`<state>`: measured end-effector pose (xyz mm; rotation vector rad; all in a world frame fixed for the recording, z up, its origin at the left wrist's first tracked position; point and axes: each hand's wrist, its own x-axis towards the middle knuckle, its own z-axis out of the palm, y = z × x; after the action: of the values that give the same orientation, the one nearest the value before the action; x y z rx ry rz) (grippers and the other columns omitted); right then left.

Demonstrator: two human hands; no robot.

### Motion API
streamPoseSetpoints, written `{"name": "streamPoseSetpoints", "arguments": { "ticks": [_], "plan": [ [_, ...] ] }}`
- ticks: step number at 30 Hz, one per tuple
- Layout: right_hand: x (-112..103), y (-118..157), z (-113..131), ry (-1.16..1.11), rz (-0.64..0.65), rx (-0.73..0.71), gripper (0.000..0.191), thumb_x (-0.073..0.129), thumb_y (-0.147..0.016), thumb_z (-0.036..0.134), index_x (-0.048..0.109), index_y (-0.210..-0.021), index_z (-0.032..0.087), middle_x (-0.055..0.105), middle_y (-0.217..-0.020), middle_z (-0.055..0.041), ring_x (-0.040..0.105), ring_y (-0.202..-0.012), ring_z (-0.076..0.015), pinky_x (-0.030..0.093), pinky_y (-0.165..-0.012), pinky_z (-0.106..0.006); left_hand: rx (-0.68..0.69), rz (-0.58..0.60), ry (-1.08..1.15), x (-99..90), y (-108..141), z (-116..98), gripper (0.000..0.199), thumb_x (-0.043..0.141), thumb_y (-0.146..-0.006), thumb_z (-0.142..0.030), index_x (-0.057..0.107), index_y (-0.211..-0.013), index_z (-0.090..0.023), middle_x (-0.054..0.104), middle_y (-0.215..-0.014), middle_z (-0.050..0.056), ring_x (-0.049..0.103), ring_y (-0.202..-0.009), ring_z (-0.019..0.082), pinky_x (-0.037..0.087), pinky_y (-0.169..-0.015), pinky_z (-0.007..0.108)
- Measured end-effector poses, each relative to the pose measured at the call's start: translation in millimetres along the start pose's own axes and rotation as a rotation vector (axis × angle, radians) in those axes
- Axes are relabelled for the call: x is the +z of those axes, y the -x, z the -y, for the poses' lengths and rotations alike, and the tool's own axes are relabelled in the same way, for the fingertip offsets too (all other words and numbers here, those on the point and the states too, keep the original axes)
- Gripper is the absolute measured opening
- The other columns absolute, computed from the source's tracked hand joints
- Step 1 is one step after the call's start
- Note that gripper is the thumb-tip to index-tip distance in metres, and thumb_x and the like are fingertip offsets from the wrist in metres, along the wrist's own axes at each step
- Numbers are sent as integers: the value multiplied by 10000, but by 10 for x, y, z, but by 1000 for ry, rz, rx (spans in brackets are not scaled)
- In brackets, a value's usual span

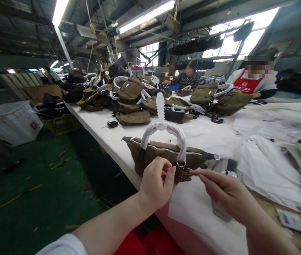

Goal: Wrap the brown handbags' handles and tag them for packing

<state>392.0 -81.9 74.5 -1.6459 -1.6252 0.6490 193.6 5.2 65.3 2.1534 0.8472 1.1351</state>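
Note:
An olive-brown handbag [161,148] with a silver zip stands upright at the near edge of the white table. White wrapping covers its handle [181,136], and a toothed white plastic strip [160,106] sticks up from the top of that handle. From a ring at the handle's base hangs a leopard-print tag [184,175]. My left hand [157,182] is closed in a pinch against the bag's front, just left of the tag; its fingertips hide whatever is in them. On the other side, my right hand [226,189] pinches at the tag's right edge.
Farther along the table [97,129] lies a heap of similar bags [129,90]. White sheets [270,166] and a labelled packet [291,220] cover the right side. Across the table is a person in a red apron [247,85]; another person [187,78] sits farther back.

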Motion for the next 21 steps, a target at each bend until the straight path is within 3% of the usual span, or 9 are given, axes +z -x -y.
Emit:
{"name": "streamPoseSetpoints", "arguments": {
  "ticks": [2, 4, 8, 14, 16, 19, 21],
  "plan": [
    [59, -85, -220, -105, -132, 69, 512, 440, -942, 527, 664, -1181, 133, 444, -476, 47, 430, -449, -112, 338, -458, -233, -73, 10, 19, 70, -40, 44, 137, 510, -912, -311, 558, -883, -186, 633, -862, 50, 612, -767, 162, 481, -695, 276],
    [156, -169, -378, -187, -183, 96, 519, 474, -925, 534, 670, -1154, 112, 452, -484, 45, 429, -451, -110, 335, -457, -234, -134, 85, 45, 165, -46, 83, 107, 575, -867, -291, 582, -902, -190, 652, -873, 38, 627, -744, 155, 494, -679, 270],
    [346, -237, -493, -288, -158, 83, 492, 505, -912, 531, 682, -1097, 110, 487, -500, 39, 446, -452, -106, 350, -470, -235, -194, 127, 9, 316, -11, 121, 229, 650, -803, -288, 611, -1004, -186, 678, -871, 30, 615, -653, 143, 491, -662, 284],
    [407, -102, -511, -319, -114, 96, 462, 514, -921, 513, 690, -1079, 116, 492, -494, 39, 446, -438, -98, 356, -458, -225, -272, 218, 15, 299, -38, 128, 165, 662, -810, -370, 646, -829, -207, 583, -569, -36, 554, -566, 139, 418, -576, 263],
    [404, -60, -505, -306, -129, 62, 433, 519, -925, 495, 703, -1058, 126, 505, -496, 34, 460, -444, -98, 367, -458, -220, -246, 209, 18, 276, -24, 116, 139, 684, -788, -340, 646, -811, -208, 598, -625, -26, 564, -605, 141, 434, -599, 264],
    [414, -12, -475, -283, -145, 16, 393, 520, -933, 464, 718, -1051, 146, 528, -507, 23, 481, -452, -102, 375, -453, -214, -181, 109, 28, 273, 44, 83, 93, 687, -756, -237, 644, -830, -201, 656, -861, 27, 620, -796, 175, 486, -744, 295],
    [422, 12, -443, -261, -129, -5, 382, 514, -939, 452, 726, -1049, 155, 530, -507, 20, 489, -455, -107, 382, -454, -217, -216, 88, 48, 289, 88, 65, 94, 678, -746, -204, 621, -820, -192, 663, -880, 42, 630, -823, 193, 497, -764, 312]
  ]
}}
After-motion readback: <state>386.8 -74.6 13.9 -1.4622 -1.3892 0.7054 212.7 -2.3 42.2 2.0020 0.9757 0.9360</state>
